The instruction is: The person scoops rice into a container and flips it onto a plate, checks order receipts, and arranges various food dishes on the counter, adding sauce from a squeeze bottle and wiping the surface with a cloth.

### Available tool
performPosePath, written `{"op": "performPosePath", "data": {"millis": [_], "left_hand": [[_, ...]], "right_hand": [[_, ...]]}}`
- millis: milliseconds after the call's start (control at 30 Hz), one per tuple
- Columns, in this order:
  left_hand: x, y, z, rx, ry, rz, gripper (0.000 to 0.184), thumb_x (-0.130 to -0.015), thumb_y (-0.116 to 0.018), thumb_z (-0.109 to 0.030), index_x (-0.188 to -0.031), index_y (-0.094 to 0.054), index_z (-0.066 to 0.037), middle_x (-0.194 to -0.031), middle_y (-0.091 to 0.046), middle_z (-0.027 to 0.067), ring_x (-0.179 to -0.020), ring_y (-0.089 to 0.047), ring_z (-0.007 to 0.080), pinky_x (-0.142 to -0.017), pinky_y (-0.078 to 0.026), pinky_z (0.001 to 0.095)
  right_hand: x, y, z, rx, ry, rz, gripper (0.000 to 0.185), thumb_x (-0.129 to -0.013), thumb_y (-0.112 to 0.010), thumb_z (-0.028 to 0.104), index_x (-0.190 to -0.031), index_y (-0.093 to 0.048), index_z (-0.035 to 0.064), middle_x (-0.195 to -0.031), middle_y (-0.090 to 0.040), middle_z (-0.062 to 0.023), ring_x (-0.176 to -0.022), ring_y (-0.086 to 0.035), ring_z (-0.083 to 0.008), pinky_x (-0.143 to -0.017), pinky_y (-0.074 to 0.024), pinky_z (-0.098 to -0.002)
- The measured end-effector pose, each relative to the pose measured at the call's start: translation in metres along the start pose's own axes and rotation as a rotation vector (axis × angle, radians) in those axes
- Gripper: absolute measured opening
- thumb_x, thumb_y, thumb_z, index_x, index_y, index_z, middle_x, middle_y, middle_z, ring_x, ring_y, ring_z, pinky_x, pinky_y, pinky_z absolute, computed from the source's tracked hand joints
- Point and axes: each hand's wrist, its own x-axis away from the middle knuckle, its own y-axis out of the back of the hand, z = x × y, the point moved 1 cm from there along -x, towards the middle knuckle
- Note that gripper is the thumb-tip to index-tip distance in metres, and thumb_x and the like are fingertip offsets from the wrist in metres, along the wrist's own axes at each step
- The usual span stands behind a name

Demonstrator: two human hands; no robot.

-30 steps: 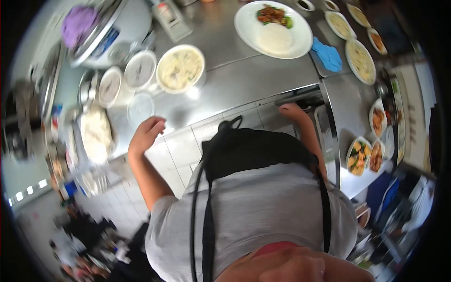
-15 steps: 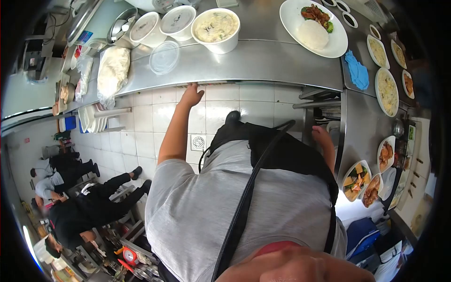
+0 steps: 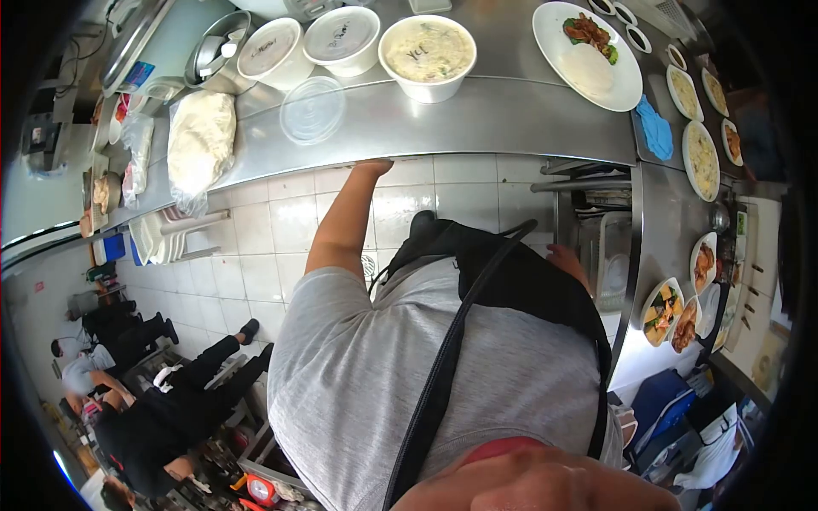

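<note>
My left hand (image 3: 373, 165) reaches forward to the front edge of the steel counter (image 3: 528, 115); its fingers are tucked under the edge and hidden. On the counter above it lies a clear plastic lid (image 3: 313, 111). Behind that stands an uncovered-looking white tub of pale, creamy food marked with black writing (image 3: 426, 53). Two lidded white tubs (image 3: 341, 40) stand to its left. My right hand (image 3: 560, 256) hangs low beside my black apron (image 3: 520, 272), partly hidden by it, with its fingers loosely apart and nothing visible in them.
A plate of rice and meat (image 3: 588, 78) stands at the counter's right, near a blue cloth (image 3: 654, 128). Several dishes of food line the right side. A bag of pale food (image 3: 201, 145) lies at left. Co-workers (image 3: 149, 434) stand at lower left; a side shelf (image 3: 609, 247) is near my right hand.
My body and view have shifted. My left hand has slid right along the counter edge, its fingers going under it. My right hand has drawn in toward the apron.
</note>
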Motion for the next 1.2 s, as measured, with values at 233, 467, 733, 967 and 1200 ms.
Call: {"op": "performPosePath", "data": {"millis": [233, 467, 733, 967, 1200], "left_hand": [[0.011, 0.034, -0.036, -0.132, -0.133, 0.129, 0.037, -0.078, -0.041, -0.036, -0.106, -0.050, -0.013, -0.111, -0.049, 0.0095, -0.104, -0.044, 0.0266, -0.088, -0.034, 0.0359], [-0.018, -0.057, 0.000, 0.401, 0.026, 0.824, 0.031, -0.080, -0.042, -0.031, -0.100, -0.053, -0.010, -0.086, -0.054, 0.0095, -0.081, -0.052, 0.0206, -0.051, -0.046, 0.0352], [0.024, -0.004, -0.029, 0.772, 0.210, 0.793, 0.027, -0.073, -0.053, -0.017, -0.089, -0.057, 0.004, -0.077, -0.058, 0.0115, -0.057, -0.058, 0.0143, -0.052, -0.048, 0.0222], [0.026, -0.005, -0.020, 0.636, 0.155, 0.830, 0.024, -0.070, -0.055, -0.021, -0.082, -0.061, -0.001, -0.064, -0.056, 0.0043, -0.056, -0.048, 0.0108, -0.047, -0.039, 0.0246], [0.025, -0.028, -0.018, 0.660, 0.052, 0.900, 0.032, -0.076, -0.048, -0.031, -0.086, -0.059, -0.003, -0.069, -0.058, 0.0074, -0.060, -0.052, 0.0146, -0.052, -0.041, 0.0274]], "right_hand": [[-0.014, -0.018, 0.025, 0.002, -0.030, 0.046, 0.036, -0.071, -0.048, 0.019, -0.102, -0.052, 0.0023, -0.087, -0.057, -0.0180, -0.082, -0.055, -0.0290, -0.074, -0.0418, -0.0337], [-0.056, -0.061, 0.124, -0.549, 0.029, 0.283, 0.030, -0.077, -0.049, 0.024, -0.096, -0.053, 0.0022, -0.074, -0.056, -0.0054, -0.059, -0.051, -0.0127, -0.054, -0.0417, -0.0236], [-0.098, -0.159, 0.214, -0.983, -0.321, 0.681, 0.027, -0.079, -0.052, 0.031, -0.088, -0.049, 0.0055, -0.072, -0.050, -0.0011, -0.060, -0.050, -0.0097, -0.050, -0.0414, -0.0229], [-0.103, -0.177, 0.236, -1.175, -0.255, 0.478, 0.017, -0.074, -0.058, 0.016, -0.067, -0.049, 0.0041, -0.057, -0.049, -0.0052, -0.047, -0.050, -0.0172, -0.044, -0.0418, -0.0298], [-0.112, -0.159, 0.210, -0.244, 0.316, 0.218, 0.030, -0.073, -0.051, 0.035, -0.065, -0.060, 0.0071, -0.065, -0.058, -0.0120, -0.064, -0.056, -0.0247, -0.060, -0.0437, -0.0338]]}}
